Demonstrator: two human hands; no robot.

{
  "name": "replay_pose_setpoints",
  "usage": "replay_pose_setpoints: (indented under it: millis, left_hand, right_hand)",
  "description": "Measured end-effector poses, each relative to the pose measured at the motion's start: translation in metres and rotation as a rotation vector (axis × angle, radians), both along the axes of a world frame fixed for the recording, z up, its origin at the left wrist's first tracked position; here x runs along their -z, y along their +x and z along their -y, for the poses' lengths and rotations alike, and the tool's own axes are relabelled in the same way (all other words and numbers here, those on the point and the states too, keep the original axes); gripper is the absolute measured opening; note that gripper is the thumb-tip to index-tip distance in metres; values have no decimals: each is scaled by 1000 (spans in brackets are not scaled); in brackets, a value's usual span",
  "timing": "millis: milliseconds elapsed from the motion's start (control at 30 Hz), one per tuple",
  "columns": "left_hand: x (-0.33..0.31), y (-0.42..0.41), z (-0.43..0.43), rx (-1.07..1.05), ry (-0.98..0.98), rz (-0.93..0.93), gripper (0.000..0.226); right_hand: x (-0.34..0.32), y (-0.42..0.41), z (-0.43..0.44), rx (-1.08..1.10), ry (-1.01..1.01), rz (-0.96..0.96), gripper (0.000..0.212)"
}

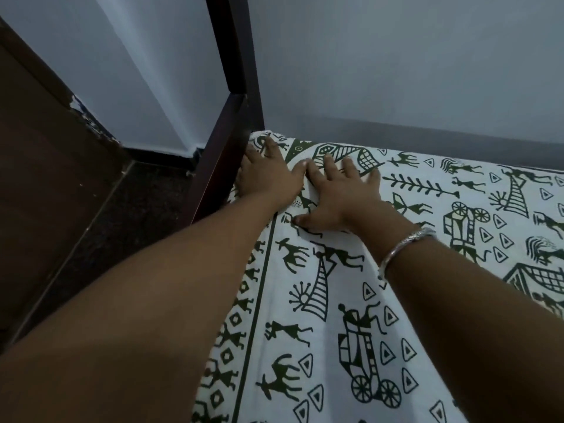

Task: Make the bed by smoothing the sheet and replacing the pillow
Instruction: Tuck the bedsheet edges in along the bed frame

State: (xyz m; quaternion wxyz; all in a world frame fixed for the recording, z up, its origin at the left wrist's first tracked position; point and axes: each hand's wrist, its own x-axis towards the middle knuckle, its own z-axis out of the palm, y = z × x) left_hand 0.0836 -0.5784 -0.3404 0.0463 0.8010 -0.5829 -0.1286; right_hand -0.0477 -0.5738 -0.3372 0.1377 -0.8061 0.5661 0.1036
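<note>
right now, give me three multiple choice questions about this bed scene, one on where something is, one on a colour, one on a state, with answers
1. Where is the left hand?
A. at the sheet's corner beside the dark bedpost
B. on the floor
C. flat against the wall

2. What colour is the print on the sheet?
A. red on yellow
B. dark green on white
C. blue on grey

3. How is the right hand placed?
A. clenched in a fist
B. lifted in the air
C. open, palm down on the sheet

Answers:
1 A, its fingers lie at the corner next to the bedpost.
2 B, dark green figures cover white cloth.
3 C, the fingers are spread flat on the fabric; a bracelet sits on that wrist.
</note>
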Motion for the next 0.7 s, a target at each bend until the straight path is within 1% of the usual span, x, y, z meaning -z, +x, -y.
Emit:
replay_pose_setpoints:
  millis: [67, 100, 133, 200, 233, 300, 333, 367, 400, 433, 467, 500, 533, 600, 700]
  left_hand:
    - [9, 5, -10, 236, -115, 139, 69]
    - [12, 9, -11, 331, -131, 181, 67]
    - [13, 13, -9, 369, -115, 194, 69]
    - [10, 18, -5, 334, -18, 177, 76]
    - [10, 19, -2, 308, 31, 169, 78]
    - [7, 16, 3, 262, 88, 158, 78]
    - [5, 13, 4, 232, 100, 136, 76]
    - [2, 10, 5, 216, 96, 119, 74]
    - [-1, 7, 4, 235, 54, 121, 72]
    - [-2, 3, 2, 301, -14, 148, 69]
    - [-2, 1, -1, 388, -67, 183, 67]
    - [-1, 1, -4, 457, -75, 204, 67]
    - [2, 3, -6, 467, -50, 209, 68]
    - [7, 14, -7, 363, 25, 198, 73]
    - [10, 18, -6, 282, 45, 191, 72]
  right_hand:
    - [4, 2, 2, 4, 6, 25, 107]
    - [7, 2, 3, 3, 3, 38, 107]
    - [9, 1, 4, -1, 1, 51, 106]
    - [10, -3, 4, -18, 8, 112, 104]
    - [8, -6, 3, -14, 18, 194, 101]
    - [4, -18, 1, 79, 9, 463, 94]
    - [3, -27, -2, 160, -47, 560, 88]
    - [5, -38, -4, 246, -151, 543, 82]
    - [8, -51, -8, 326, -250, 425, 78]
    - [13, -63, -11, 393, -289, 274, 78]
    - [18, -71, -15, 436, -269, 147, 79]
    - [22, -75, -17, 448, -223, 66, 78]
    - [25, -75, -18, 442, -184, 34, 76]
    - [23, -65, -13, 403, -130, 48, 71]
    - [14, -42, -10, 192, -81, 73, 70]
